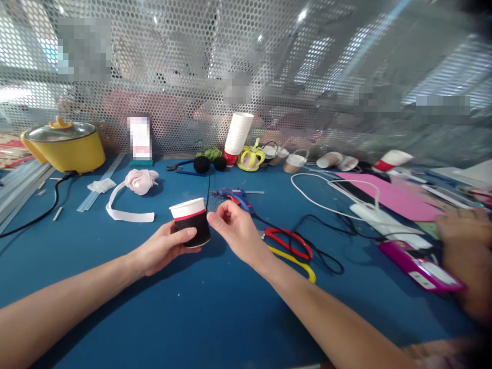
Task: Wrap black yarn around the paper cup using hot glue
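Above the blue bench [154,333], the left hand [166,249] is grasping a paper cup [192,225] — its white rim stands upward, slightly tilted, and a black wrapping covers the lower part. Just beside the cup, the right hand [239,228] has fingers curled toward the thumb; whether they pinch something, I cannot tell. Beyond this hand lies a blue glue gun [229,193]. Farther are a pale fabric rose [141,182], black yarn balls [202,164], a leaning stack of paper cups [239,133] and — at left — a yellow electric pot [75,149].
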Demonstrator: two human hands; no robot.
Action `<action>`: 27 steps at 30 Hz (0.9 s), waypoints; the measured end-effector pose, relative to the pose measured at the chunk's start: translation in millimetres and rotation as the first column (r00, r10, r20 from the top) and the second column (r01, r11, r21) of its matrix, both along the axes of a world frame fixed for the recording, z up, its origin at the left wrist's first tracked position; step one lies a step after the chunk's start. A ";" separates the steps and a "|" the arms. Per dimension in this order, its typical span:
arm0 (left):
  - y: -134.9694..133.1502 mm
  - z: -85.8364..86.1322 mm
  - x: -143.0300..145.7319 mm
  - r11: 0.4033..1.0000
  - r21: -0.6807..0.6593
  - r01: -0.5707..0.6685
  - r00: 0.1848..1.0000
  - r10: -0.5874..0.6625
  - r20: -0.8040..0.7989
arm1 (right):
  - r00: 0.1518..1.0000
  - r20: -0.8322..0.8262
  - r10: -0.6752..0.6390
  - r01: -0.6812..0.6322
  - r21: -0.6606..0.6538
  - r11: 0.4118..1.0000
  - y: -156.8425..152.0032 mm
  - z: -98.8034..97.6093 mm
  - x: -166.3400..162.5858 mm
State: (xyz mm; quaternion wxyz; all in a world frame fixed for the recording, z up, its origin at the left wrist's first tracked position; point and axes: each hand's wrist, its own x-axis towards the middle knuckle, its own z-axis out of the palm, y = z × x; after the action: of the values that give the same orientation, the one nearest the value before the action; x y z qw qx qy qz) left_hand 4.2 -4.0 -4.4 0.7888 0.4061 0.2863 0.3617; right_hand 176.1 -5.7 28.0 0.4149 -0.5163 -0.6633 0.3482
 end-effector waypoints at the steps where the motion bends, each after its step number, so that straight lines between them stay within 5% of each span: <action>1: -0.8 0.1 0.0 1.000 0.010 0.011 1.000 -0.011 -0.012 | 1.000 0.013 0.006 -0.006 -0.001 1.000 -1.1 0.5 -1.3; 15: -1.9 3.4 1.9 0.997 0.063 -0.036 0.992 0.043 -0.122 | 0.999 0.026 0.028 -0.027 -0.035 0.999 -3.9 1.3 -2.1; 19: -0.9 3.9 1.2 0.997 0.063 -0.047 0.993 0.053 -0.103 | 0.991 -0.128 0.031 -0.047 -0.128 0.991 -1.1 0.3 -0.2; 21: 1.0 3.9 0.6 0.996 0.064 -0.061 0.993 0.066 -0.094 | 0.935 -0.354 0.027 -0.110 -0.217 0.970 3.8 1.0 3.3; 24: 5.2 3.3 -0.8 0.992 0.079 -0.102 0.990 0.110 -0.092 | 0.709 -0.705 -0.007 -0.312 -0.323 0.893 11.6 2.8 8.1; 27: 10.5 2.1 -3.3 0.976 0.161 -0.148 0.972 0.174 -0.156 | 0.525 -0.850 -0.044 -0.482 -0.339 0.808 15.5 3.0 11.8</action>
State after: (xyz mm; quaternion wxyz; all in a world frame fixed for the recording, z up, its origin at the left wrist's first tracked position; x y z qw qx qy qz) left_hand 0.9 6.5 -2.3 0.6972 0.4684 0.3566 0.4091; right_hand 187.8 9.8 30.9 0.4636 -0.2921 -0.3248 0.7709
